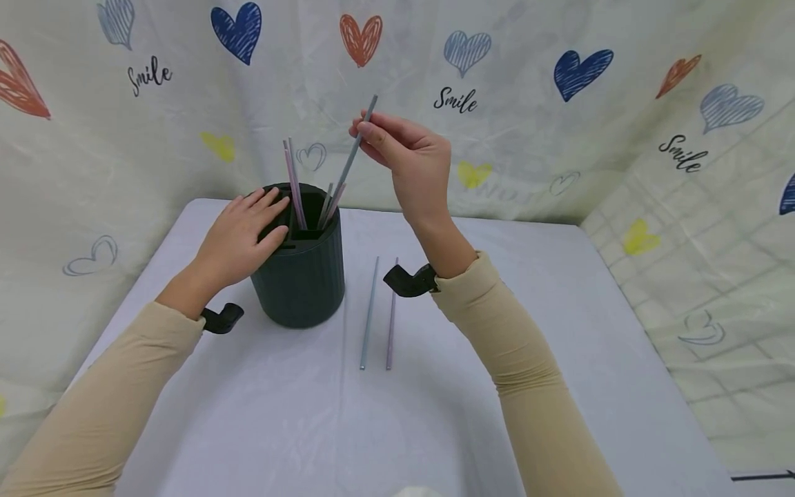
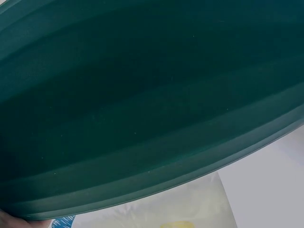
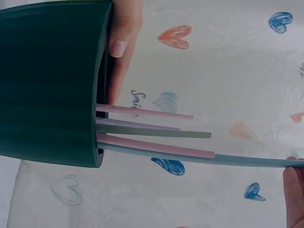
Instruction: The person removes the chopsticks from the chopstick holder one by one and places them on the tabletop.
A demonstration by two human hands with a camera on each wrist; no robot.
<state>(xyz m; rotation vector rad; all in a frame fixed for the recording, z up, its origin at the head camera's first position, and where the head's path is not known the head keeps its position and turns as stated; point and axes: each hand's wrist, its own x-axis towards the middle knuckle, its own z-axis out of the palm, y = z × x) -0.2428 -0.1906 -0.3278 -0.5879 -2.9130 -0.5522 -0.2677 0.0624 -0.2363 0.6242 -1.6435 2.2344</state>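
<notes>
Beige-sleeved, the right hand (image 1: pixel 406 152) bends leftward at upper centre, its grip pinching a slim grey-blue stick (image 1: pixel 348 161) that slants into a ribbed dark-green holder (image 1: pixel 301 290) left of centre; the left hand (image 1: pixel 242 231) spreads flat over the holder's top. Two sticks (image 1: pixel 370 310) lie mid-frame on the white worktop (image 1: pixel 279 414), before heart-printed sheeting (image 1: pixel 528 138).

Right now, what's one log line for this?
left grip: on dark-green divided holder | right grip: pinching blue-gray stick | table: two loose sticks
</notes>
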